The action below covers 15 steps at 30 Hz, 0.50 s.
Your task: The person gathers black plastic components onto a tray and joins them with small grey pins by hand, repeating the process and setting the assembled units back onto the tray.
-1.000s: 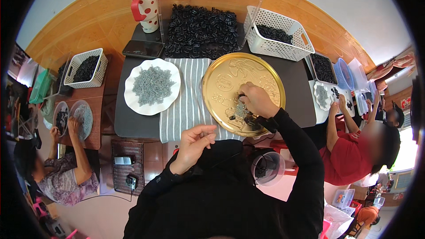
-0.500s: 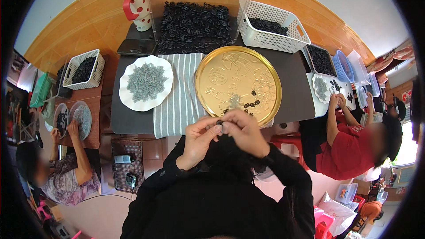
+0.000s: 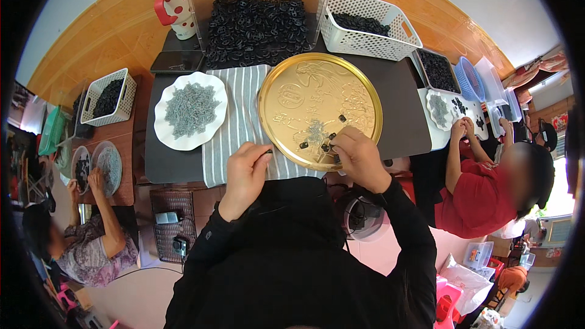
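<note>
Left hand (image 3: pixel 245 175) pinches one black plastic part (image 3: pixel 269 151); right hand (image 3: pixel 364 157) bunches its fingers over one embossed gold tray (image 3: pixel 335 100), grip unclear.

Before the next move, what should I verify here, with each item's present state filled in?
1. Left hand free: not ok; its fingers hold a small black piece at their tips.
2. Right hand gripping a piece: cannot tell; its fingers hide what they touch.
3. Loose black pieces on the round gold-coloured tray: ok, several show.
4. Small pile of slender grey pieces on that tray: ok.
5. Scalloped white plate stocked: ok, heaped with slender grey pieces.
</note>
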Tool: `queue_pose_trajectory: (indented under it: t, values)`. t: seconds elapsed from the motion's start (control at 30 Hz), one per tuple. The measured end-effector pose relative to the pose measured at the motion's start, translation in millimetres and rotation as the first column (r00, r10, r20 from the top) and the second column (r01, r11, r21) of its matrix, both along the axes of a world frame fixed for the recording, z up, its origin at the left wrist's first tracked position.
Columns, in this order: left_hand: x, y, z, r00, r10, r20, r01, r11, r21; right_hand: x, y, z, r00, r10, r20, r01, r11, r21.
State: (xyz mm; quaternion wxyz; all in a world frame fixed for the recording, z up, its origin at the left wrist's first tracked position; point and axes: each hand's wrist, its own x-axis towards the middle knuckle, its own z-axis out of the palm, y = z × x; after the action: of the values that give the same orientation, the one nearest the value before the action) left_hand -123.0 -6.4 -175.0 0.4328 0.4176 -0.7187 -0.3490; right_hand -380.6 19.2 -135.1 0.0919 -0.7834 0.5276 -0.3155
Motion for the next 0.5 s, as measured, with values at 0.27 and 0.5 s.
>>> queue_pose_trajectory:
  t: [0.27, 0.5]
  values:
    - [-7.5, 2.9, -1.3, 0.903, 0.204, 0.379, -0.133, 0.969, -0.207, 13.8, -6.0, -9.4, 0.948, 0.059, -0.313, -0.064, 0.998, -0.005]
    - [-8.1, 6.5, 1.8, 0.946, 0.241, 0.215, -0.177, 0.944, -0.278, 19.3, -9.1, -13.0, 0.931, 0.076, -0.356, -0.084, 0.996, -0.007]
